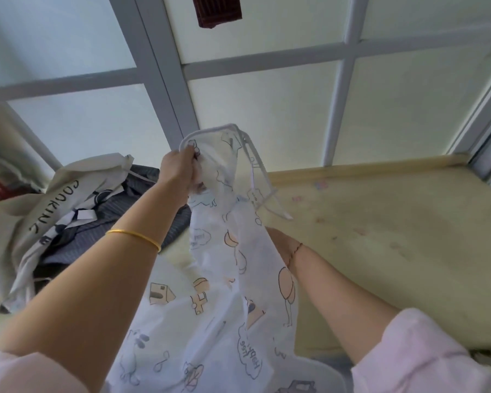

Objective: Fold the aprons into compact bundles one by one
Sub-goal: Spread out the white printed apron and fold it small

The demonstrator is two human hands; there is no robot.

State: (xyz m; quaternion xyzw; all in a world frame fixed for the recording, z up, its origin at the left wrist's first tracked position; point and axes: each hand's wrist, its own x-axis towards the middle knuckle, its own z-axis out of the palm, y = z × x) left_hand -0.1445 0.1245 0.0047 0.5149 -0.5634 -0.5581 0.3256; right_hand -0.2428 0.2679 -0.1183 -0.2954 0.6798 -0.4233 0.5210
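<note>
A thin white apron [210, 307] printed with cartoon drawings hangs in front of me over a pale yellow table [380, 236]. My left hand [179, 168] grips its bunched top edge, raised above the table, with the white neck strap [255, 163] looping out beside it. My right hand [278, 239] reaches in behind the cloth at mid height; its fingers are hidden by the fabric, so how it holds the apron does not show.
A heap of other aprons lies at the table's left: a cream one [48, 211] lettered COOKING over a dark striped one [131, 219]. Frosted window panes with grey bars [165, 80] stand behind the table. A dark red cloth [217, 9] hangs at the top.
</note>
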